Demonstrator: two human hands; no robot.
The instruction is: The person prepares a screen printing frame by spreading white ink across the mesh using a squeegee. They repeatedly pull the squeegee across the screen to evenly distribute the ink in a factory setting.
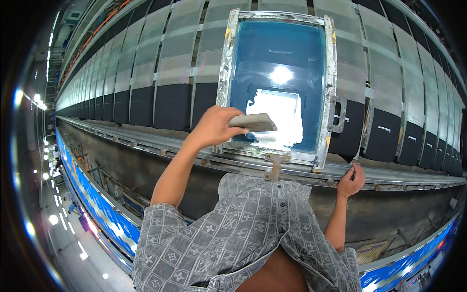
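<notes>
Head view: your left hand (pixel 214 127) is closed around the handle of a squeegee (pixel 253 122), a flat grey block whose long axis runs left to right across the picture, roughly level with the near rail of the screen frame (pixel 331 73). The squeegee sits over the lower left part of the blue mesh (pixel 287 48), at the near edge of the white ink patch (pixel 277 119), so the inked window lies directly beyond and to the right of your left hand. The frame's own long axis runs away from you, up the picture, which puts the blade crosswise to it.

Your right hand (pixel 351 181) is lower and to the right, well apart from the squeegee, its fingers curled against the metal rail (pixel 146 141) just below the frame's near right corner. Whether it pinches something small there you cannot tell. Your left hand is clearly the nearer one to the mesh.

Beyond the frame, rows of grey and black fabric panels (pixel 172 92) lie side by side along the long printing table.
</notes>
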